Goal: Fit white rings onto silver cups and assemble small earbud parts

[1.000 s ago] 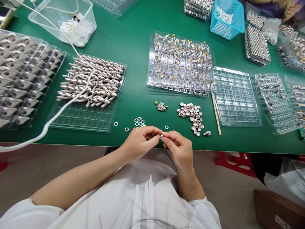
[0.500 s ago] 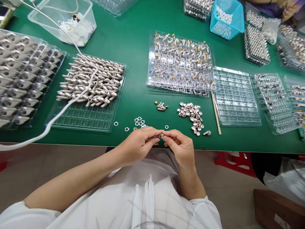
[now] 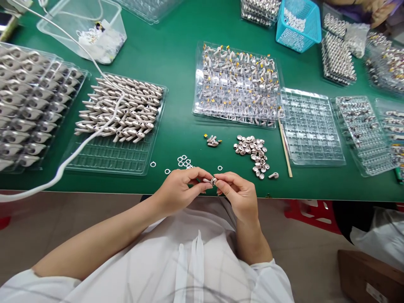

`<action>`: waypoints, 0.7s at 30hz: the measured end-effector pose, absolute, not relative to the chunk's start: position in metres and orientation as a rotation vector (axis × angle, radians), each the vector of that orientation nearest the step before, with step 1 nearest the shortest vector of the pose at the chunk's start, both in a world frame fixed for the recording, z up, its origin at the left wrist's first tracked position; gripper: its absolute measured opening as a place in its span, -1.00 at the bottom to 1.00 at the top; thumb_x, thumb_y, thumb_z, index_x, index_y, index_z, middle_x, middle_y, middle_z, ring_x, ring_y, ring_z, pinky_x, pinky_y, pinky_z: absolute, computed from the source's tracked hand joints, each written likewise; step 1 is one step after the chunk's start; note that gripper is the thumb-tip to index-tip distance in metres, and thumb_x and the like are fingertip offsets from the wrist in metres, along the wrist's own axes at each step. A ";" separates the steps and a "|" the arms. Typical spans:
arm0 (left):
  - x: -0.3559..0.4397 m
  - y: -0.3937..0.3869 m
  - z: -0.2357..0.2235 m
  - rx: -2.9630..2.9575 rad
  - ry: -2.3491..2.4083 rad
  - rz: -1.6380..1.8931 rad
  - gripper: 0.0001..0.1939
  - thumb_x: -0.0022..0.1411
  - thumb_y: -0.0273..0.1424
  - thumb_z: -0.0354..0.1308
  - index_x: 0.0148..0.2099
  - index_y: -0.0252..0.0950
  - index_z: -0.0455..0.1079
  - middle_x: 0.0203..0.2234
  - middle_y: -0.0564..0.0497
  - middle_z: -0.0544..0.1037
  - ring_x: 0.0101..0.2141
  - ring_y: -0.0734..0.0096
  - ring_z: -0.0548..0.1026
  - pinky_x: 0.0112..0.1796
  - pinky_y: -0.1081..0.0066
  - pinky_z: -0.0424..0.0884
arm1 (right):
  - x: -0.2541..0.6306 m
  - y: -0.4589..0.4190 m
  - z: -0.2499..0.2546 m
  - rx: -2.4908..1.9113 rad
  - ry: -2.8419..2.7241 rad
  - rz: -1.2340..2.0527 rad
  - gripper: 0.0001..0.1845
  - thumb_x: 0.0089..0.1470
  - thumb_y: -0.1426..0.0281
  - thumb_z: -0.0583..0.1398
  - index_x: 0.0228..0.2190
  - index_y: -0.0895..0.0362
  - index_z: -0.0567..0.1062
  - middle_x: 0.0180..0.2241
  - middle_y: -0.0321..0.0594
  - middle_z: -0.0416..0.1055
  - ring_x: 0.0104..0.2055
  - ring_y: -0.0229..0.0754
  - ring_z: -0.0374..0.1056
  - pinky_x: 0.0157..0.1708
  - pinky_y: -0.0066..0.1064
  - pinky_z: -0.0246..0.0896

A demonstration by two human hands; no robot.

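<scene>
Fingertips of the left hand and right hand, nearly closed, pinch a smooth, rounded part near the six-o'clock edge of the green table; flat white rings lie toward ten, shiny cupped caps toward two.

Table: green top, smooth, thin pale front edge. Floor: grey-brown, in shadow below the table. Stool: red, slotted, partly beneath the table, at right. Carton: brown, white label, lower right corner. Light: even, soft sheen on the tabletop.
</scene>
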State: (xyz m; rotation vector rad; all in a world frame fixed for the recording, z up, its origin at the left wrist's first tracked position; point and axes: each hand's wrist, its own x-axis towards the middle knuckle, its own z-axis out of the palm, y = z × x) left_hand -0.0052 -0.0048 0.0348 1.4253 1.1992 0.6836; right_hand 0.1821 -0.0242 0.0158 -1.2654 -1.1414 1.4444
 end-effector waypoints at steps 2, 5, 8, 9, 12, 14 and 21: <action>-0.006 -0.005 0.034 1.372 1.197 0.672 -0.81 0.19 -0.31 0.21 -0.22 -0.31 0.54 -0.42 0.00 0.65 -0.45 0.40 0.59 -0.35 0.48 0.52 | 0.182 -0.024 0.016 -1.267 -1.145 1.443 -0.87 0.08 0.36 0.32 -0.28 0.02 0.66 -0.33 -0.26 0.53 -0.47 -0.33 0.40 -0.48 -0.48 0.39; -0.006 -0.005 0.031 1.300 1.198 0.659 -0.79 0.17 -0.29 0.23 -0.23 -0.32 0.54 -0.43 -0.01 0.64 -0.45 0.41 0.57 -0.35 0.48 0.53 | 0.182 -0.024 0.016 -1.243 -1.164 1.433 -0.87 0.09 0.36 0.31 -0.27 0.02 0.66 -0.34 -0.26 0.52 -0.48 -0.33 0.39 -0.48 -0.48 0.38; -0.006 -0.005 0.031 1.248 1.190 0.640 -0.80 0.17 -0.28 0.24 -0.26 -0.32 0.54 -0.43 -0.01 0.63 -0.47 0.43 0.55 -0.36 0.48 0.52 | 0.183 -0.025 0.015 -1.213 -1.199 1.427 -0.86 0.12 0.37 0.30 -0.24 -0.01 0.66 -0.35 -0.27 0.51 -0.45 -0.32 0.39 -0.47 -0.47 0.35; -0.006 -0.004 0.032 1.235 1.187 0.629 -0.80 0.16 -0.28 0.24 -0.27 -0.32 0.54 -0.44 0.00 0.63 -0.48 0.44 0.54 -0.37 0.49 0.52 | 0.184 -0.025 0.014 -1.205 -1.221 1.423 -0.85 0.14 0.37 0.29 -0.23 -0.02 0.65 -0.34 -0.27 0.51 -0.43 -0.31 0.39 -0.46 -0.47 0.35; -0.006 -0.002 0.034 1.207 1.179 0.594 -0.82 0.16 -0.30 0.24 -0.29 -0.33 0.54 -0.46 0.02 0.60 -0.51 0.48 0.52 -0.42 0.52 0.49 | 0.186 -0.026 0.013 -1.184 -1.317 1.390 -0.81 0.17 0.37 0.26 -0.18 -0.04 0.64 -0.30 -0.23 0.51 -0.32 -0.24 0.41 -0.39 -0.43 0.36; -0.007 -0.001 0.035 1.185 1.160 0.587 -0.83 0.15 -0.31 0.24 -0.30 -0.33 0.53 -0.46 0.03 0.59 -0.51 0.49 0.51 -0.43 0.53 0.48 | 0.188 -0.026 0.012 -1.174 -1.380 1.361 -0.80 0.19 0.37 0.24 -0.15 -0.03 0.63 -0.28 -0.21 0.51 -0.27 -0.20 0.42 -0.35 -0.40 0.37; -0.008 0.000 0.035 1.128 1.094 0.569 -0.81 0.16 -0.29 0.24 -0.32 -0.33 0.52 -0.43 0.01 0.59 -0.48 0.47 0.52 -0.41 0.51 0.51 | 0.187 -0.025 0.012 -1.176 -1.429 1.317 -0.78 0.20 0.36 0.23 -0.13 -0.04 0.61 -0.25 -0.19 0.53 -0.24 -0.18 0.43 -0.26 -0.34 0.39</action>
